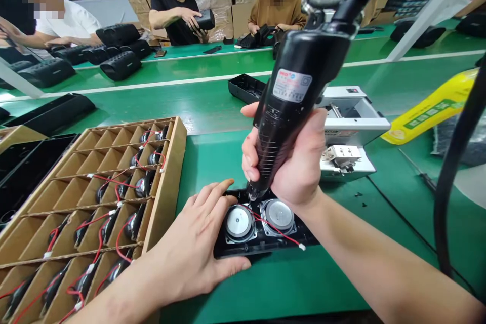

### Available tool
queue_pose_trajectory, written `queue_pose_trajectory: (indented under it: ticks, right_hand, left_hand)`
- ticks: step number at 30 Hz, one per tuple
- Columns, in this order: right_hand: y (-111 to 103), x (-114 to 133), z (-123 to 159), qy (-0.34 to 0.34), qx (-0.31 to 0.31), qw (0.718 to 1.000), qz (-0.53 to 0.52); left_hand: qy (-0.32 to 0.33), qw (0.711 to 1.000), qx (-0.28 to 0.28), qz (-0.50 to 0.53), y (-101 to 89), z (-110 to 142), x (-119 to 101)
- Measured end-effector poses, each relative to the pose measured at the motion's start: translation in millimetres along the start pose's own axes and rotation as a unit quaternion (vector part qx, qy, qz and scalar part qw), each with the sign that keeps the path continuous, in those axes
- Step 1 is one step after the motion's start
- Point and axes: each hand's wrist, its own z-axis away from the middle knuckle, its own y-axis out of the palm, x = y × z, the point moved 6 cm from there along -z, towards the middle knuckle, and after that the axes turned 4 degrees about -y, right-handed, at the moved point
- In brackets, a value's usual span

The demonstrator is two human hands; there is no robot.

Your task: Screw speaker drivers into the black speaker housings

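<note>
My right hand (pixel 299 167) is wrapped round a black electric screwdriver (pixel 275 116), tilted with its tip pointing down. That tip meets the far side of a black speaker housing (pixel 261 246), between two round silver speaker drivers (pixel 238 221); the exact contact point is too small to make out. Red and black wires (pixel 275 228) run across the drivers to a white plug at the near edge. My left hand (pixel 201 235) grips the housing's left end, fingers over the far side and thumb along the near edge.
A divided cardboard box (pixel 167 187) with several wired drivers stands left. A screw feeder (pixel 349 126) sits behind my right hand, a yellow bottle (pixel 429 106) at right. Another open housing (pixel 246 88) lies beyond. Across the green conveyor (pixel 182 93), co-workers handle black speakers.
</note>
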Motion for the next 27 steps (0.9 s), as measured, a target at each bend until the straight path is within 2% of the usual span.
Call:
queue_pose_trajectory:
  ticks: [6,14,22,27]
  right_hand:
    - [-2,-7,2,0.001,0.022,1.0,0.0]
    - [-1,-10,2,0.013,0.022,1.0,0.0]
    - [4,-12,6,0.025,0.036,0.999,-0.003]
    - [11,-17,14,0.036,0.082,0.995,-0.041]
  left_hand:
    - [-0.016,1.0,0.026,-0.005,0.8,-4,-2]
    - [-0.016,1.0,0.025,0.0,1.8,-3,-1]
    - [-0.012,1.0,0.01,0.003,-1.1,-5,-3]
    - [0.007,1.0,-0.01,0.006,-3.8,-6,-5]
